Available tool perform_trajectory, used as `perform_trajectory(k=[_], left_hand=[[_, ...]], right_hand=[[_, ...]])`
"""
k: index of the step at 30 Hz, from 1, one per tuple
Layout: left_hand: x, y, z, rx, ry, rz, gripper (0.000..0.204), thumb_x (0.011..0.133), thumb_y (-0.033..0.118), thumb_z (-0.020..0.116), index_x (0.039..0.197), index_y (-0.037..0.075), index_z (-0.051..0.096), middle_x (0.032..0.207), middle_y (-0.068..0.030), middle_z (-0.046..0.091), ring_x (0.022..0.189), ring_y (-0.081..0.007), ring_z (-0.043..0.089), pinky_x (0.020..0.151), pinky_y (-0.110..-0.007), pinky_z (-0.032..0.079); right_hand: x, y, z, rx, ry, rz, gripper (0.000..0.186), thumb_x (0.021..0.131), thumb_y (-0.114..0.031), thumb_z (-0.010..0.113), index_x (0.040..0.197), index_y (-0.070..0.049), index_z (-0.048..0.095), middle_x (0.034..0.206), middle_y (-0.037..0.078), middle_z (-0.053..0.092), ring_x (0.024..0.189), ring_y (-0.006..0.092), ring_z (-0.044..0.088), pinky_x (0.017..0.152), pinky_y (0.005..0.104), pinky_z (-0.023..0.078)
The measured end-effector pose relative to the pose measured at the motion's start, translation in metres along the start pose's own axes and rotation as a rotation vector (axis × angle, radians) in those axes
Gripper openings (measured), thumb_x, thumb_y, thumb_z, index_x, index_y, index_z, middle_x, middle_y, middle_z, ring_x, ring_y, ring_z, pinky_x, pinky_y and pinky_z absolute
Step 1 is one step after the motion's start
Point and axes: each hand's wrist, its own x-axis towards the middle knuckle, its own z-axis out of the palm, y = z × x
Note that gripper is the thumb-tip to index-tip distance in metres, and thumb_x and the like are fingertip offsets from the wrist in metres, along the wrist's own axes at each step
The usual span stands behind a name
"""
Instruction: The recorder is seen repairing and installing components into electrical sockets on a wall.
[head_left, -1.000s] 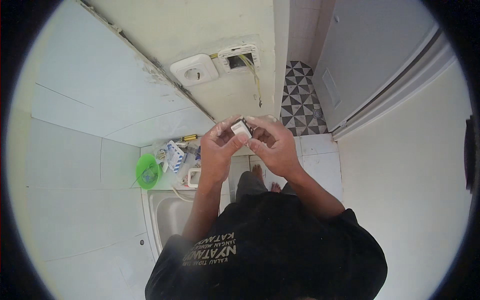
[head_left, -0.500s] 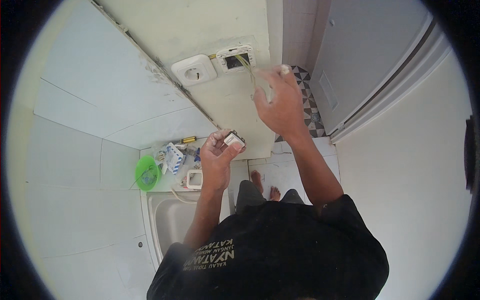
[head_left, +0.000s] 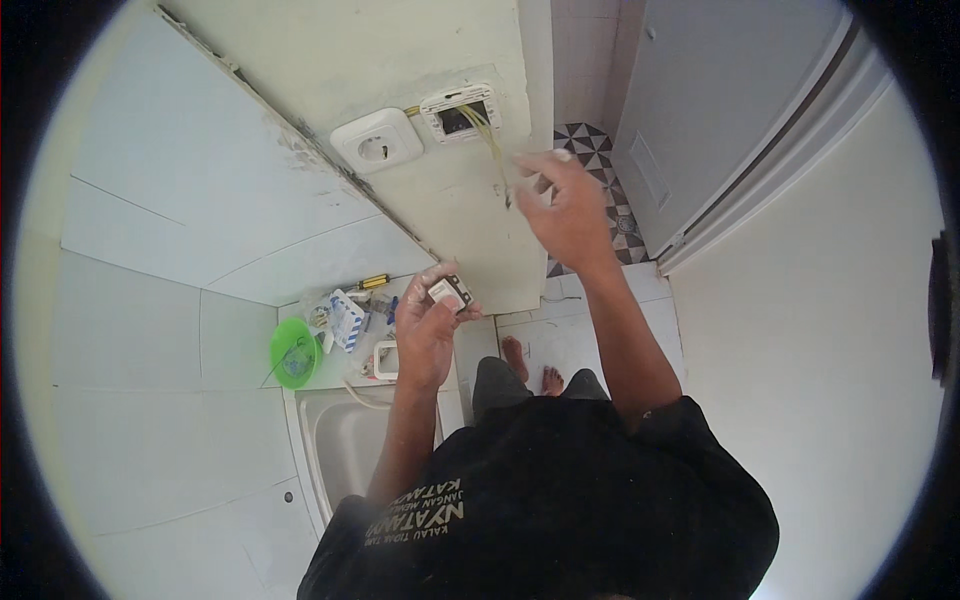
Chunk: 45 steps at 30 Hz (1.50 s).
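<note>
My left hand (head_left: 425,325) grips a small white switch module (head_left: 447,290) with a dark metal frame, thumb across its face. Loose yellowish wires (head_left: 494,150) come out of an uncovered wall box with a white mounting frame (head_left: 437,126) and hang down the wall. Just right of the wire ends is my right hand (head_left: 572,215), its thumb and fingers bent but apart, slightly blurred, with nothing visible between them. A white round socket (head_left: 377,148) sits on the wall left of the box.
Below left, a counter beside the sink (head_left: 345,435) holds a green bowl (head_left: 295,352), a yellow-handled screwdriver (head_left: 373,281), a white square frame (head_left: 384,360) and plastic packaging (head_left: 347,318). A grey door (head_left: 715,110) stands to the right, above a patterned tile floor (head_left: 625,220).
My left hand has shifted slightly and turned the switch module, so more of its dark frame shows. My right hand has moved slightly down, and the wires hang straighter beside it.
</note>
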Motion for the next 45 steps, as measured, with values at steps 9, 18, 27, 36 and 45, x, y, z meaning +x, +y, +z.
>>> perform_trajectory(k=[9, 18, 27, 36, 45], left_hand=[[0.029, 0.025, 0.004, 0.129, -0.072, 0.144, 0.04, 0.081, 0.01, 0.052, 0.12, -0.001, 0.053, 0.103, -0.0151, 0.062, 0.084, -0.0204, 0.06, 0.076, -0.033, 0.049], [0.062, 0.053, 0.002, 0.092, -0.151, 0.259, 0.039, 0.079, 0.004, 0.05, 0.117, -0.001, 0.055, 0.1, -0.0116, 0.06, 0.088, -0.0171, 0.058, 0.079, -0.031, 0.048], [0.063, 0.04, -0.026, -0.163, -0.23, 0.414, 0.046, 0.079, 0.001, 0.051, 0.125, -0.004, 0.048, 0.12, -0.0251, 0.057, 0.106, -0.0306, 0.061, 0.093, -0.042, 0.05], [0.045, 0.029, -0.041, -0.43, -0.235, 0.274, 0.039, 0.079, 0.0, 0.049, 0.117, -0.003, 0.049, 0.111, -0.0219, 0.06, 0.1, -0.0339, 0.064, 0.089, -0.045, 0.054], [0.039, 0.026, -0.043, -0.358, -0.245, 0.301, 0.039, 0.075, 0.0, 0.051, 0.114, -0.003, 0.051, 0.106, -0.0194, 0.06, 0.099, -0.0309, 0.063, 0.088, -0.045, 0.052]], right_hand=[[0.01, -0.014, -0.018, -0.151, -0.106, 0.01, 0.016, 0.081, -0.012, 0.065, 0.094, -0.002, 0.067, 0.082, 0.016, 0.064, 0.078, 0.0326, 0.061, 0.074, 0.0398, 0.048], [0.001, -0.074, -0.002, -0.222, -0.244, -0.117, 0.011, 0.083, -0.013, 0.063, 0.087, -0.002, 0.065, 0.081, 0.018, 0.064, 0.078, 0.0367, 0.061, 0.071, 0.0436, 0.047], [-0.028, -0.051, 0.045, 0.139, -0.191, 0.135, 0.016, 0.085, -0.012, 0.066, 0.095, -0.001, 0.065, 0.074, 0.013, 0.066, 0.064, 0.017, 0.061, 0.061, 0.0308, 0.047], [-0.024, -0.048, 0.046, 0.371, -0.182, 0.204, 0.024, 0.087, -0.013, 0.06, 0.107, 0.001, 0.063, 0.064, 0.011, 0.061, 0.055, 0.0156, 0.056, 0.057, 0.0309, 0.046], [-0.023, -0.044, 0.054, 0.398, -0.244, 0.353, 0.019, 0.09, -0.014, 0.055, 0.097, 0.002, 0.064, 0.063, 0.007, 0.06, 0.056, 0.0102, 0.054, 0.055, 0.0287, 0.044]])
